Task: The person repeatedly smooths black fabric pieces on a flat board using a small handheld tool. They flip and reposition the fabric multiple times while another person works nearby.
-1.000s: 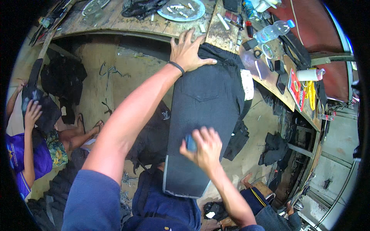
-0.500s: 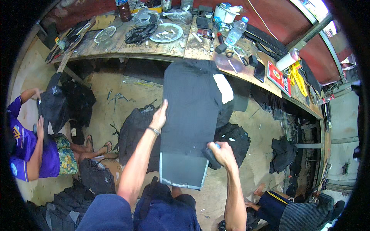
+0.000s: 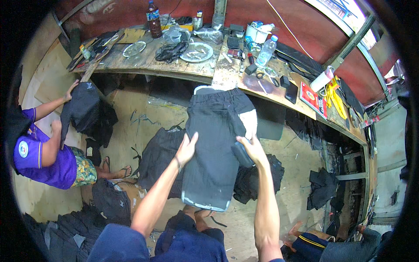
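Note:
Black shorts [image 3: 211, 126] with a gathered waistband are stretched over a flat board [image 3: 205, 206], whose pale-edged near end shows below the hem. A bit of the board's far end also shows beyond the waistband. My left hand [image 3: 187, 149] is closed round the left edge of the shorts and board, thumb on top, other fingers partly hidden. At the right edge my right hand [image 3: 254, 150] is closed on a dark grey rounded block [image 3: 241, 155], held against the cloth. A white patch [image 3: 248, 123] lies on the shorts' right side, just beyond that hand.
A wooden workbench [image 3: 144, 65] runs along the far side, bearing a plate [image 3: 196, 52], a water bottle [image 3: 267, 51] and a phone [image 3: 292, 93]. Dark garments [image 3: 163, 150] lie on the floor. A person in purple [image 3: 52, 153] handles black cloth at left; another person [image 3: 349, 242] sits at lower right.
The shorts have come down toward me over the board, covering its bare near part, and the waistband now shows. My right hand has moved up along the right edge; my left has shifted slightly nearer.

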Tool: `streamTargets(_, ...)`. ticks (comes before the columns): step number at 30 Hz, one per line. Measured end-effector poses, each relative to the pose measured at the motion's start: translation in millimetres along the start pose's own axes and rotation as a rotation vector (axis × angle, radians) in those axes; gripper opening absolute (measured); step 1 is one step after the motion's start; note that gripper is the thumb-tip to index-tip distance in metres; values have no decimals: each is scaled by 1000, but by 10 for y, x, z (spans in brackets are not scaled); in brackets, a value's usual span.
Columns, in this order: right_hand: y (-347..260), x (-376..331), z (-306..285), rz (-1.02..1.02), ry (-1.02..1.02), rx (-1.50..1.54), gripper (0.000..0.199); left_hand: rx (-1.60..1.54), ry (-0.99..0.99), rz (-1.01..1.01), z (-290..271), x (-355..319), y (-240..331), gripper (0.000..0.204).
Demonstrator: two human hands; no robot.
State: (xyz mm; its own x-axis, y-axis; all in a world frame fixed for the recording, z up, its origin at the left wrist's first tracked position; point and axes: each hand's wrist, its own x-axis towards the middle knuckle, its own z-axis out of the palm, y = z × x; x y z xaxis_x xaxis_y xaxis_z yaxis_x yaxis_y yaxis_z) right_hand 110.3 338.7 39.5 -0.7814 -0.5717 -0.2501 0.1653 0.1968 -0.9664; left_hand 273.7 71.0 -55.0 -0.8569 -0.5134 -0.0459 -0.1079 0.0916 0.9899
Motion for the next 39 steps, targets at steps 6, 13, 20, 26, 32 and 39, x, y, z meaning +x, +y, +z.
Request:
streamTargets(6,-329,-741,469,400,100,-907,92,284,-18,-283,-19,-1031,921,71)
streamTargets(13,-265,-2108,1098,305,-116,-740,97,799,-146,-169,-694,-1791,615,41)
streamTargets(20,-396,-1764,937,121,-301,-969,92,1254,-63,-555,-1388,-1402,1115,43)
streamTargets(26,-217,-1495,1283,-44,107,-626,92,841,-380,304,-1167,-1095,1059,25)
streamTargets(32,-185,-1167,749,380,437,-432,83,1014,-611,495,228,-116,844,105)
streamTargets(39,-301,-608,1123,-220,335,-989,84,939,-526,848,849,1976,753,102)
